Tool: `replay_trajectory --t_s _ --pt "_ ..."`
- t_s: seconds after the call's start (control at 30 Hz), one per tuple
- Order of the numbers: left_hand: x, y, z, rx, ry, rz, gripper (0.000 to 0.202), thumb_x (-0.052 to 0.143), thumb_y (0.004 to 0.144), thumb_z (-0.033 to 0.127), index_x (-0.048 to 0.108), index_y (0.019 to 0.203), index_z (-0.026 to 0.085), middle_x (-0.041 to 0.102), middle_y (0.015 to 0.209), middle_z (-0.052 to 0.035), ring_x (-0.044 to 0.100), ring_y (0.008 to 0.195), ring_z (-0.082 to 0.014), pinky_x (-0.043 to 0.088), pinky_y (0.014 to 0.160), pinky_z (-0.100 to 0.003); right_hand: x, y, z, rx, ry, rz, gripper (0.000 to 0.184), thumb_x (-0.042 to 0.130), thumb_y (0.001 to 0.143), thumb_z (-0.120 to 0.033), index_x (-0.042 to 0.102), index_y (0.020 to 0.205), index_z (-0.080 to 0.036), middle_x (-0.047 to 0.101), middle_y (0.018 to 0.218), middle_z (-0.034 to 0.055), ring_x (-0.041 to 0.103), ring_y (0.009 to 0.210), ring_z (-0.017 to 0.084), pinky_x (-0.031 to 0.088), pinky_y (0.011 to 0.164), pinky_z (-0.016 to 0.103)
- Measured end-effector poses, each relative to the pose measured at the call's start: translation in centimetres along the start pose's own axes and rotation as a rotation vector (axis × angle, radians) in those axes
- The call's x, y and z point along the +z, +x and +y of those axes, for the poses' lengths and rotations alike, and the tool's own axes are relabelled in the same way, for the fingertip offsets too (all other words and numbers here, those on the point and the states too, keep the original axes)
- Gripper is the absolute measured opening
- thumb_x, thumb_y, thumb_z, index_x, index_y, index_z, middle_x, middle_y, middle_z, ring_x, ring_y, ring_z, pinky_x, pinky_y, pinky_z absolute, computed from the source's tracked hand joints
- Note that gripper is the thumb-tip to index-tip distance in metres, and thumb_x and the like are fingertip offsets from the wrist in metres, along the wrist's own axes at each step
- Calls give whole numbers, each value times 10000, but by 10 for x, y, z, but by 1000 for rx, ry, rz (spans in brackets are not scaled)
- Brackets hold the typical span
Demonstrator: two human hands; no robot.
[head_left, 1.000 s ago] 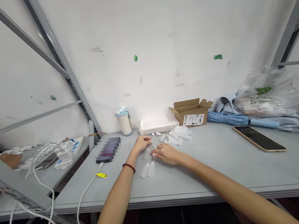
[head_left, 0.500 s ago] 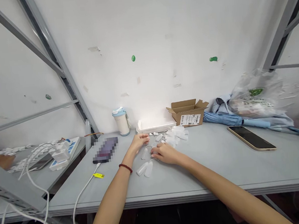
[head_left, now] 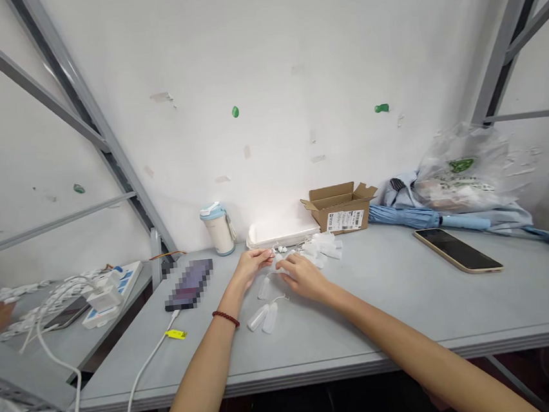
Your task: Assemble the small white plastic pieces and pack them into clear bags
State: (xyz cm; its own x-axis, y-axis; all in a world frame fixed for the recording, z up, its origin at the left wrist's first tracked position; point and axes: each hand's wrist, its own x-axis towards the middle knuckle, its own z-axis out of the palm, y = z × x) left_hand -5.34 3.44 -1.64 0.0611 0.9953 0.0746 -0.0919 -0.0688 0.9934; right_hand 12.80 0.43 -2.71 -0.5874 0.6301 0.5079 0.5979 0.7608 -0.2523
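Near the middle of the desk my left hand (head_left: 252, 264) is closed, thumb and fingers pinched together beside small white pieces; what they hold is too small to make out. Just to its right is my right hand (head_left: 304, 277), its fingers curled down by a thin white cord, the fingertips partly hidden. Below the hands lies a translucent white tag-like piece (head_left: 264, 288) with that cord. Nearer the front edge, a rounded translucent piece (head_left: 258, 317) and a flatter translucent piece (head_left: 270, 318) lie side by side. Behind my right hand is a pile of similar translucent pieces (head_left: 327, 245).
Along the wall stand a blue-lidded cup (head_left: 218, 231), a long white object (head_left: 282, 236) and an open cardboard box (head_left: 339, 211). Rightward are a blue umbrella (head_left: 406, 216), a plastic bag (head_left: 461, 181) and a phone (head_left: 458, 251). A cabled phone (head_left: 189, 285) lies left.
My right hand has moved slightly up and away from the two front pieces, toward my left hand. My left hand's fingers have drawn together. The camera view has shifted a little.
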Motion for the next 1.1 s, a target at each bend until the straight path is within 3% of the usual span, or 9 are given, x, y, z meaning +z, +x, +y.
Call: replay_trajectory --t_s 0.2,0.53,0.83,1.1 --pt "5 -5 5 24 22 -179 359 785 598 380 728 830 111 694 859 -89 599 758 -162 455 821 -345 -2 1 2 15 135 -22 268 439 795 -66 571 1003 -174 587 938 82 528 813 178 389 755 291" --pt "4 -6 7 51 12 -193 320 780 608 312 725 865 128 695 942 -91 610 827 -157 428 894 -333 -4 5 3 202 473 96 177 371 735 -111 517 795 -192 522 712 -12 451 650 136 328 640 242" --pt "3 -4 1 52 24 -240 274 779 614 286 704 830 136 695 938 -84 623 876 -179 430 885 -337 -2 6 9 331 575 65 146 357 761 -178 490 816 -203 549 720 -18 417 587 126 311 584 235" --pt "9 -11 11 103 88 -256 257 774 603 289 712 808 147 695 979 -88 596 973 -207 409 913 -340 -7 8 11 384 801 58 136 361 756 -219 474 830 -205 521 642 -36 426 588 121 337 574 228"
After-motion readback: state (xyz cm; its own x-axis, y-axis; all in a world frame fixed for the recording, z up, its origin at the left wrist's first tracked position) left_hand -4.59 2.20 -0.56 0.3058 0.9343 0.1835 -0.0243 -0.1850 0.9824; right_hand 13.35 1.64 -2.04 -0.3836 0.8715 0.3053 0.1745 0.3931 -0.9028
